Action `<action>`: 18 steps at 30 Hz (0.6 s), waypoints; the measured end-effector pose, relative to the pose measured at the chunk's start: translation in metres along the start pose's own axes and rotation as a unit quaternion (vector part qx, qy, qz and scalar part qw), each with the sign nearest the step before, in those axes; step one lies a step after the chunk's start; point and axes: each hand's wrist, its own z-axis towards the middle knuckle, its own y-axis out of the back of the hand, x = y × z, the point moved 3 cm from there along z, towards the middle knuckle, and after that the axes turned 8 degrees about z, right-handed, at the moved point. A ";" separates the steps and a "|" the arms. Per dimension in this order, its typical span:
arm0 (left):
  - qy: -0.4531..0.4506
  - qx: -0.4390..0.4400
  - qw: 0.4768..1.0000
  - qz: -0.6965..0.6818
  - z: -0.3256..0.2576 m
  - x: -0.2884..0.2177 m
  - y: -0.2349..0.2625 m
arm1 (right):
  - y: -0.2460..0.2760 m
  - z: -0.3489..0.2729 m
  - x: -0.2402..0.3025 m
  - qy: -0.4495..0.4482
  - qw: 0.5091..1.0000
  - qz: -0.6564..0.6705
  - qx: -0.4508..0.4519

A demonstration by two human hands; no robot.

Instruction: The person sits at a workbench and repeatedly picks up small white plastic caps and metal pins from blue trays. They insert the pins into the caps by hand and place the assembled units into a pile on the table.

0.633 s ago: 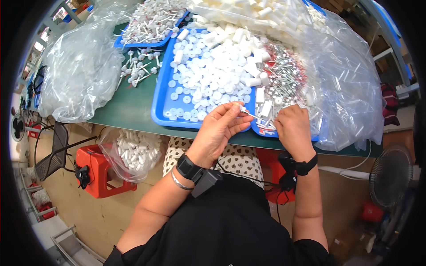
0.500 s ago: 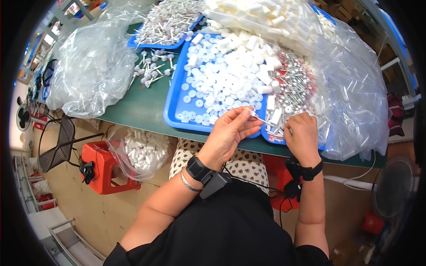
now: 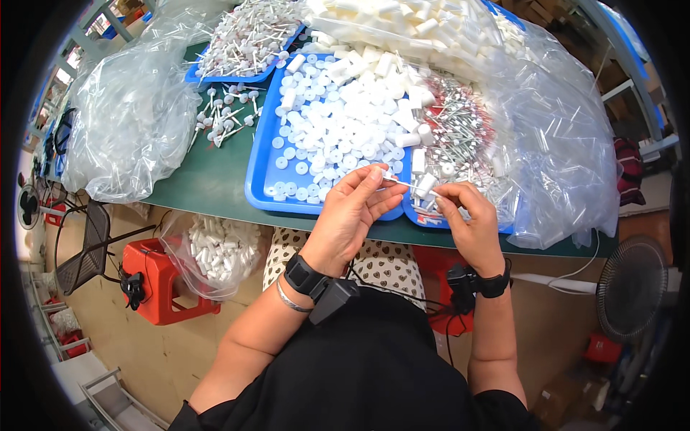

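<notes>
My left hand (image 3: 348, 212) pinches a thin metal pin (image 3: 402, 183) with a small white piece at its upper end, over the front of the blue trays. At the pin's lower right end, my right hand (image 3: 471, 219) has its thumb and forefinger closed on the tip. Beneath and beyond my left hand lies a blue tray (image 3: 260, 188) of flat translucent washers (image 3: 298, 154) and white cylinders (image 3: 384, 65). Beside it, close to my right hand, another blue tray (image 3: 424, 218) holds loose metal pins (image 3: 460, 118) and white cylinders.
Pins fitted with washers (image 3: 224, 115) lie on the green table (image 3: 208, 190), and more fill a blue tray (image 3: 192, 73) behind. Clear plastic bags (image 3: 129, 122) flank the trays. Below stand a red stool (image 3: 151, 280), a bag of white cylinders (image 3: 215, 248) and a fan (image 3: 632, 287).
My right hand has turned from a curled fist beside the pin to a thumb-and-forefinger pinch at its end. My left hand keeps its hold. The whole view has shifted slightly.
</notes>
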 end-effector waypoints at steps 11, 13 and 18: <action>0.007 0.005 1.000 0.004 0.001 0.008 0.000 | -0.004 -0.004 0.001 0.042 0.998 -0.031 -0.021; 0.006 0.004 1.000 0.011 0.000 0.008 0.001 | -0.005 -0.004 0.002 0.056 0.998 -0.037 -0.019; 0.026 0.058 0.997 0.044 -0.004 0.019 -0.008 | -0.018 -0.006 -0.004 -0.052 0.993 0.104 0.007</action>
